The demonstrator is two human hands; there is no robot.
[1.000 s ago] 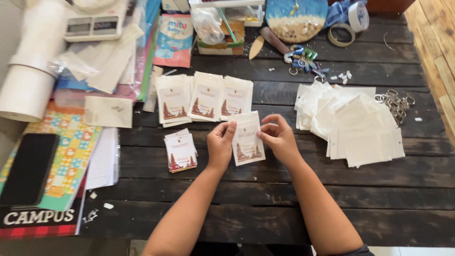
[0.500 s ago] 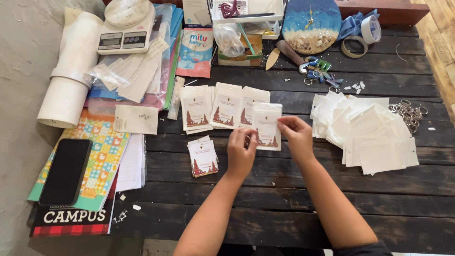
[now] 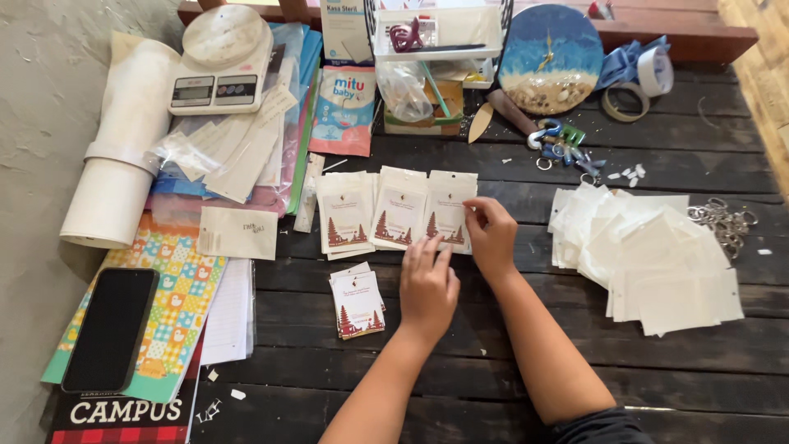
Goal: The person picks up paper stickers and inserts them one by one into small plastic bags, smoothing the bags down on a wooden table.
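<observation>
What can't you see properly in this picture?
- Head view: the lower edge of the rightmost packet is hidden by the left hand and right hand.
- The notebook is cut off by the bottom edge.
- The print on the small cards is too small.

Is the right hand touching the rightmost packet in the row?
Touching. The head view shows the right hand with fingertips on the right edge of the rightmost packet; no gap shows between them.

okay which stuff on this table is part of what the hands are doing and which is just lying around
In hand: left hand, right hand, row of packets, card stack, empty pouches.
Lying about: scale, phone, paper roll, tape rolls.
</observation>
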